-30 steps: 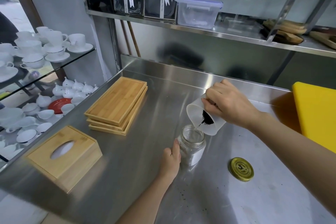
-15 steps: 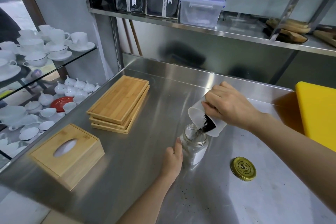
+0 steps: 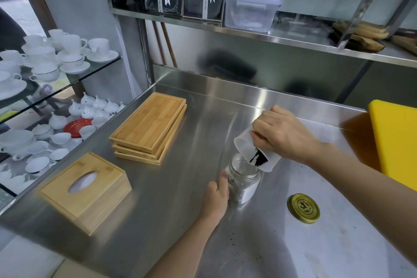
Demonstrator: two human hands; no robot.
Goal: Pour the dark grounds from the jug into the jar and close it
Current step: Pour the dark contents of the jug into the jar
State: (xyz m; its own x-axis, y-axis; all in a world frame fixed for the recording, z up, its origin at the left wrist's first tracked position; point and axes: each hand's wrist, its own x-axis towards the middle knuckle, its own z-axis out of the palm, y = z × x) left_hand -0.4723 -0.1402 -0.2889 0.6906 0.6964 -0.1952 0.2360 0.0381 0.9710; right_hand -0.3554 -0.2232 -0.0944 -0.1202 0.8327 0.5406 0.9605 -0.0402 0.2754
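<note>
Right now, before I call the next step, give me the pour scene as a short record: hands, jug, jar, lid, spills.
left hand: steadies the jar from its left side
right hand: grips the tilted jug from above
jug: translucent, mouth down-left over the jar opening
grounds: dark patch low inside the jug, near its lip
jar: clear glass, upright on the counter, open
lid: gold, flat on the counter right of the jar, apart from it
spills: dark specks on the steel counter in front of the jar

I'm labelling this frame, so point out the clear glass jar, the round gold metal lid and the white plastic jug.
Clear glass jar (image 3: 244, 184): head view, shoulder.
Round gold metal lid (image 3: 303, 208): head view, top centre.
White plastic jug (image 3: 244, 145): head view, inner wall.
</note>
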